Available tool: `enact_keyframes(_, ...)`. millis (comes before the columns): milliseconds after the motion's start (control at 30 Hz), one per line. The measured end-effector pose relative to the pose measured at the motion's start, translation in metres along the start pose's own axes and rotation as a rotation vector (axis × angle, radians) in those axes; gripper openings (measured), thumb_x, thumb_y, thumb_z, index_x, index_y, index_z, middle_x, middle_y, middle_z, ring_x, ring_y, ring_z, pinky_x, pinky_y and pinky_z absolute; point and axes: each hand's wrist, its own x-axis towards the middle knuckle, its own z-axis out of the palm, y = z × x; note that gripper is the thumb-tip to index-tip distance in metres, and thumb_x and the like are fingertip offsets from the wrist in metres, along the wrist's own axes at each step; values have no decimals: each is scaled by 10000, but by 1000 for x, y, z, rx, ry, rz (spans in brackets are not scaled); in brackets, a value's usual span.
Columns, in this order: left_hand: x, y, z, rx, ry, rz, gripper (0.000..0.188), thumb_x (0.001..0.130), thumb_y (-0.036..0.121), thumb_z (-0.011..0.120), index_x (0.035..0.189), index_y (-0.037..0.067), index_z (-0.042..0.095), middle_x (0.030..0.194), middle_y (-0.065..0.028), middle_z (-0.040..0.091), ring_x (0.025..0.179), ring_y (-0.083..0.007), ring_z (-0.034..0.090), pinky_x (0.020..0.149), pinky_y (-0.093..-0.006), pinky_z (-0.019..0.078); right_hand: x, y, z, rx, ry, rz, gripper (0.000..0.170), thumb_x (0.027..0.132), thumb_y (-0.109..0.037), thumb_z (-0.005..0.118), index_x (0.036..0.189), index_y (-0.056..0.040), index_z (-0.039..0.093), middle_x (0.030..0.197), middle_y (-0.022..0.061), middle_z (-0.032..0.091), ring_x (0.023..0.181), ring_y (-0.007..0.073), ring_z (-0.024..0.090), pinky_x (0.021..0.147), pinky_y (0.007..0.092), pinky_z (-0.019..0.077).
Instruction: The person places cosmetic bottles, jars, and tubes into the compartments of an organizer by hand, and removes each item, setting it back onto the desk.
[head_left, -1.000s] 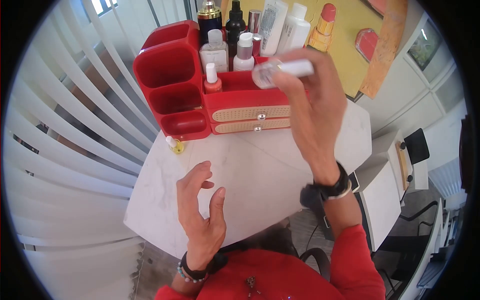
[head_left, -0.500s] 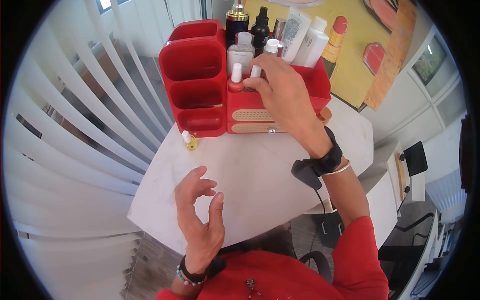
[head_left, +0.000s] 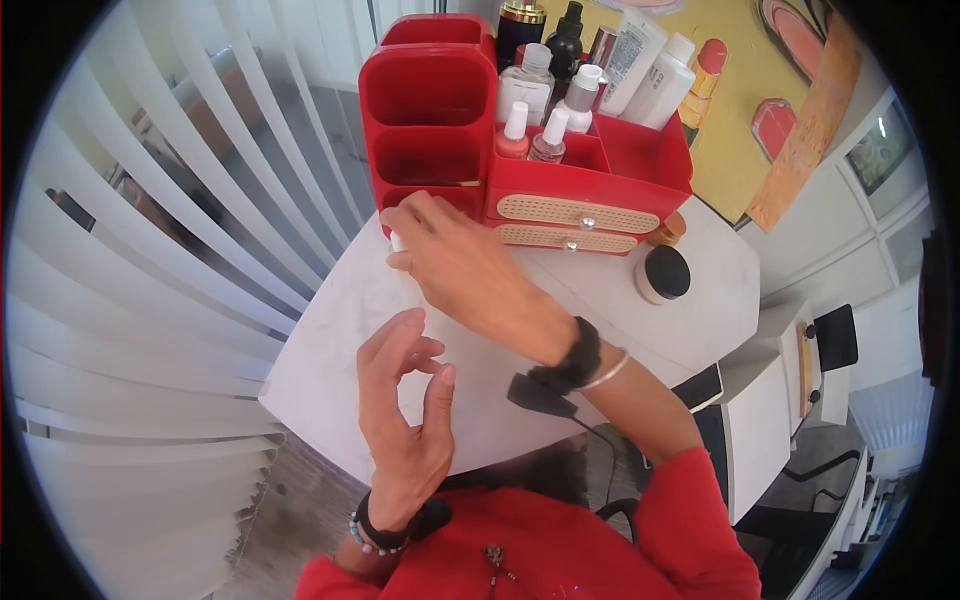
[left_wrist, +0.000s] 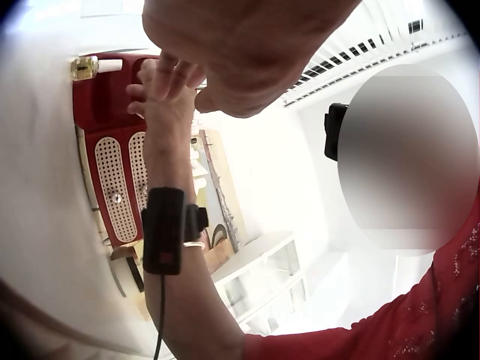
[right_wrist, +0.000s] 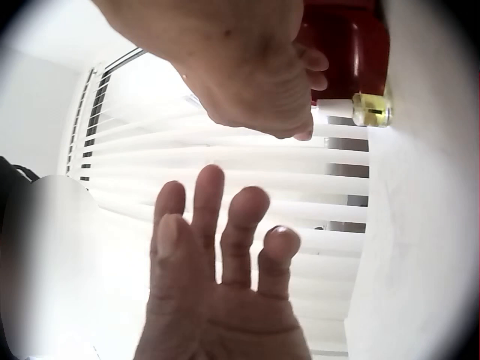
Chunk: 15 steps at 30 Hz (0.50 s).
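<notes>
A small nail polish bottle (right_wrist: 371, 110) with yellow contents and a white cap stands on the table by the red organizer (head_left: 430, 88). My right hand (head_left: 465, 265) reaches over it, fingertips right at the cap (right_wrist: 334, 107), thumb and fingers parted. In the head view the hand hides most of this bottle. My left hand (head_left: 400, 405) hovers above the table nearer my body, holding nothing, its fingers loosely bent. Inside the organizer's front compartment stand a coral nail polish bottle (head_left: 511, 144) and a clear one (head_left: 547, 150) beside it.
Behind the polishes stand a clear bottle (head_left: 525, 88), a white pump bottle (head_left: 578, 105) and white tubes (head_left: 634, 62). A black-lidded jar (head_left: 664, 274) sits on the white table (head_left: 600, 300) at right. Vertical blinds (head_left: 200, 250) hang along the left.
My right hand has set the clear nail polish down next to the coral one, let go, and swung left and nearer to the yellow bottle. The left hand has barely moved.
</notes>
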Motion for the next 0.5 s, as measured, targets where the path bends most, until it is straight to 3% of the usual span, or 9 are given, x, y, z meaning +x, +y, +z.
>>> enact_keyframes(67,-1,-3,-6,10,16,-19,476,1042,8,695,1503,26,579,1489,-139,611,1084,-214,720,922,-373,589,1,7,17,75,-30,53,285,952,-50,724,1225,6,664,1233,158,633,1157,375,646,888,489,590)
enact_keyframes(167,-3,-9,-14,-6,25,-94,467,1043,14,693,1498,25,591,1491,-128,610,1096,-216,713,931,-374,588,0,19,34,-51,-56,6,283,967,-39,702,1238,4,636,1155,175,629,1116,387,647,857,496,578)
enact_keyframes(267,0,-12,-15,-27,40,-157,475,1041,20,697,1504,25,591,1500,-117,606,1159,-231,691,970,-381,578,-2,18,28,62,-11,63,235,974,-22,704,1195,15,632,1136,193,675,1049,404,692,829,528,577)
enact_keyframes(333,3,-13,-10,-23,63,-180,484,1039,23,702,1509,26,588,1507,-113,604,1203,-242,675,1000,-388,569,-13,5,8,256,115,118,192,989,-70,741,1158,-6,677,1005,165,699,922,338,719,797,450,575)
enact_keyframes(367,6,-13,-8,0,79,-135,513,1038,18,714,1530,32,568,1539,-136,577,1242,-266,661,1034,-402,554,-16,-3,-6,259,108,120,192,989,-70,741,1158,-6,677,1005,165,699,922,338,719,797,450,575)
enact_keyframes(433,10,-11,-1,25,93,-98,544,1037,13,727,1551,38,549,1571,-158,551,1281,-291,647,1067,-416,539,-26,-17,-31,600,23,419,160,1011,-123,767,1104,-17,692,905,114,691,787,221,680,749,353,547)
enact_keyframes(500,12,-10,4,-23,69,-75,540,1046,63,748,1550,37,555,1535,-159,587,1303,-301,644,1129,-427,504,-42,-23,-38,686,62,386,163,1022,-133,764,1111,-20,688,881,93,676,771,178,646,731,322,524)
